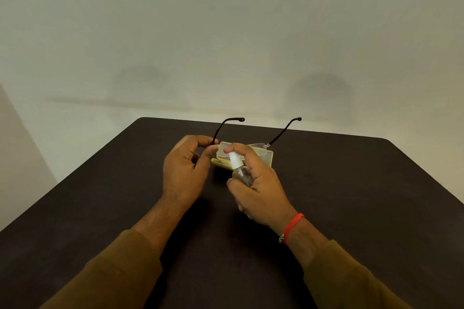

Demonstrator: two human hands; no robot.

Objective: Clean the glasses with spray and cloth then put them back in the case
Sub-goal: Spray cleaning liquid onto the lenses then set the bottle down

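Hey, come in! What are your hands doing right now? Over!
Left hand grip on glasses, temples open. Right hand grip on spray bottle, finger on nozzle. Yellow case behind. Nothing in the way.

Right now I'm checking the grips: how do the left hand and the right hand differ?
The left hand pinches the glasses at one lens's outer edge; the right hand wraps the spray bottle, forefinger on the nozzle. The right wrist wears a red band; the left is bare. Both have brown sleeves and are above the yellow case.

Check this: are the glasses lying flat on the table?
No, the left hand holds the glasses up above the case.
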